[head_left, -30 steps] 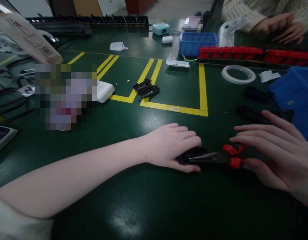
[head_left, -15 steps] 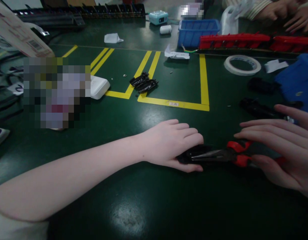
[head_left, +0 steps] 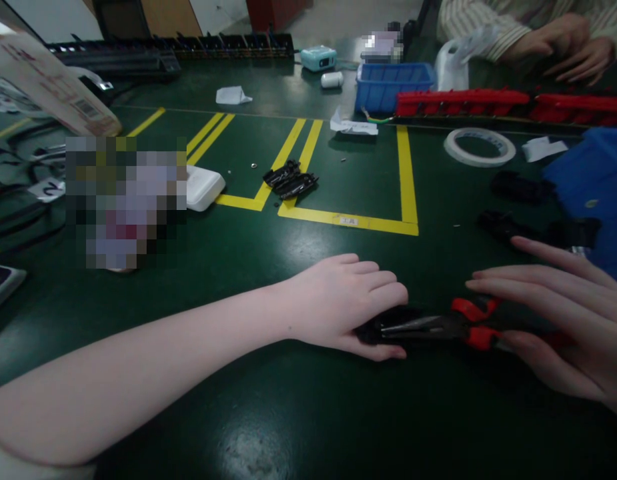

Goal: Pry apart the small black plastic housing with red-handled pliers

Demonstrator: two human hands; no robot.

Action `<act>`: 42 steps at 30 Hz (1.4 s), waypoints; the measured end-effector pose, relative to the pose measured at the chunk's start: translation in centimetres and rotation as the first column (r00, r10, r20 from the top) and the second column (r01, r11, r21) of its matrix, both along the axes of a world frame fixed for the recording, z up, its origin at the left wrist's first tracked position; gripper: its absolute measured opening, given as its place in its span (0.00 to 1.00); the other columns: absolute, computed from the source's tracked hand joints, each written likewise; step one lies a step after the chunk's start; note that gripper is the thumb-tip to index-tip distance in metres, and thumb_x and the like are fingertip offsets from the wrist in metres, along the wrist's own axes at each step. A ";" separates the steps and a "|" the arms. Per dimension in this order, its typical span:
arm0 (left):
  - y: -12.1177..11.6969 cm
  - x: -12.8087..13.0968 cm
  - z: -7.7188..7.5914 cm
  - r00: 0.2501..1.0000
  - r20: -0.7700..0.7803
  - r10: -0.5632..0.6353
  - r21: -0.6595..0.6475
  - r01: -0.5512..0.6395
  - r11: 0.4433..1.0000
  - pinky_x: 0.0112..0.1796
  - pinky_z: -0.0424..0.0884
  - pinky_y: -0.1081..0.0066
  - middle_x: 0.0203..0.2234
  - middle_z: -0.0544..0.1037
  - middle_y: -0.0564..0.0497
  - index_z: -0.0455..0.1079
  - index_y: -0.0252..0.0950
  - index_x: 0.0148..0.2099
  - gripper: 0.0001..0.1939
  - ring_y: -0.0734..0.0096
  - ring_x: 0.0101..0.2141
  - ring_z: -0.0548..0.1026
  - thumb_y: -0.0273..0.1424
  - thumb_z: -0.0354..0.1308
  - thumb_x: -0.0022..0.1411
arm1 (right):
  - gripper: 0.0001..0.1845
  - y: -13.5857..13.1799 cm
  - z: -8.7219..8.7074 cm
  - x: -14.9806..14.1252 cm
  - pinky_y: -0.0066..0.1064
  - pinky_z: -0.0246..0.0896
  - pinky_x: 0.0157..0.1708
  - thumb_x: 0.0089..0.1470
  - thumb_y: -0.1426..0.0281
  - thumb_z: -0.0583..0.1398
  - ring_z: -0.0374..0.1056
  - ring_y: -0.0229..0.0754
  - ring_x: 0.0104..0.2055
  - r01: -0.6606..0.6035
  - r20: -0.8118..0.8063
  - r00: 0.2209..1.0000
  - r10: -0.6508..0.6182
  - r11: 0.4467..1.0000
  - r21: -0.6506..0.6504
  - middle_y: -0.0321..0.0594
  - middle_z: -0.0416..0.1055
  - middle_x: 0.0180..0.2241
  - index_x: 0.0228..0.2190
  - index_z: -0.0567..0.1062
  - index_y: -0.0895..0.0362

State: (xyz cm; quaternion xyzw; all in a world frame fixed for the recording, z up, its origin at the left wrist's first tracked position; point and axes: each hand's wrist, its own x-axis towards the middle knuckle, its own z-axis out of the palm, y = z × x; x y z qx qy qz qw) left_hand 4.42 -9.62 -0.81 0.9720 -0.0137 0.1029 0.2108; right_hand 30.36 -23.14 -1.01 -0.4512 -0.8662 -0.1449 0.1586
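Beyond the pliers (head_left: 455,327), a 工具 label (head_left: 348,221).

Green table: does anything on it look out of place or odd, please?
Slightly: the black parts lie across the yellow lines rather than inside one marked area, and a small shiny bit lies loose to their left.

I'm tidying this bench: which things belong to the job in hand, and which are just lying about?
In use:
black part in the left hand
red-handled pliers at the right hand
perhaps the black pieces on the yellow lines

Apparently lying about:
white tape roll
white box
blue device
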 end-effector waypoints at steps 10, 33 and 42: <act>0.1 0.0 0.0 1.000 -0.004 -0.002 -0.004 0.002 1.000 0.31 0.60 0.70 0.35 0.75 0.51 0.67 0.33 0.41 0.20 0.70 0.33 0.72 0.47 0.59 0.59 | 0.19 -0.1 -0.1 0.1 0.43 0.65 0.54 0.58 0.65 0.52 0.66 0.50 0.55 0.008 0.006 1.000 -0.008 1.000 0.002 0.49 0.71 0.41 0.49 0.67 0.59; 0.1 0.1 0.0 1.000 0.013 -0.009 0.015 0.009 1.000 0.32 0.62 0.70 0.35 0.76 0.50 0.67 0.32 0.41 0.20 0.69 0.33 0.72 0.46 0.57 0.60 | 0.17 0.7 -0.5 0.0 0.43 0.60 0.57 0.59 0.63 0.51 0.70 0.49 0.45 -0.037 -0.027 0.999 0.040 0.995 0.088 0.49 0.71 0.37 0.43 0.71 0.60; 0.4 0.1 -0.1 0.999 0.014 -0.043 0.013 0.042 0.999 0.33 0.64 0.69 0.35 0.76 0.50 0.68 0.31 0.42 0.21 0.69 0.33 0.71 0.46 0.57 0.60 | 0.19 0.9 -1.6 1.3 0.56 0.50 0.61 0.54 0.60 0.54 0.73 0.53 0.39 -0.014 -0.045 0.999 0.016 0.999 0.041 0.46 0.75 0.39 0.46 0.70 0.53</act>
